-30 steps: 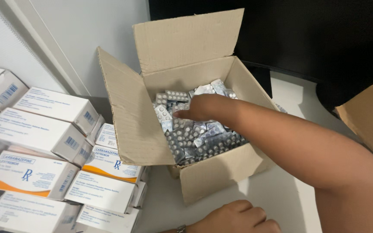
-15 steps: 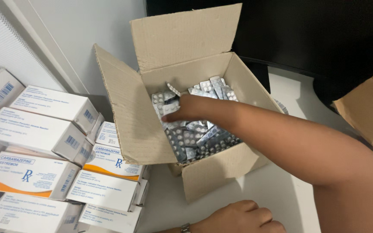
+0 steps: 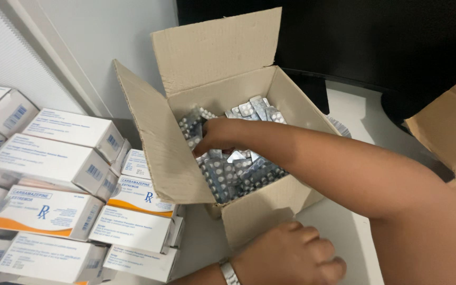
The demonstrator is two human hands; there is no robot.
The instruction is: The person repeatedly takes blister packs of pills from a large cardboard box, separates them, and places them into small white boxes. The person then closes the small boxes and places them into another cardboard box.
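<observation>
An open cardboard box stands on the white table, filled with several silver blister packs of white tablets. My right hand reaches in from the right. Its fingers curl down into the packs at the box's left side, with the fingertips hidden among them, so a grip cannot be made out. My left hand, with a metal band at the wrist, lies with curled fingers on the table. It touches the box's front wall and holds nothing.
Stacks of white and orange medicine cartons fill the left side, close against the box's left flap. A second cardboard box stands at the right edge. A dark screen rises behind. A white wall is at the back left.
My right hand has shifted a little to the left and deeper among the blister packs. My left hand has come up closer to the box's front wall.
</observation>
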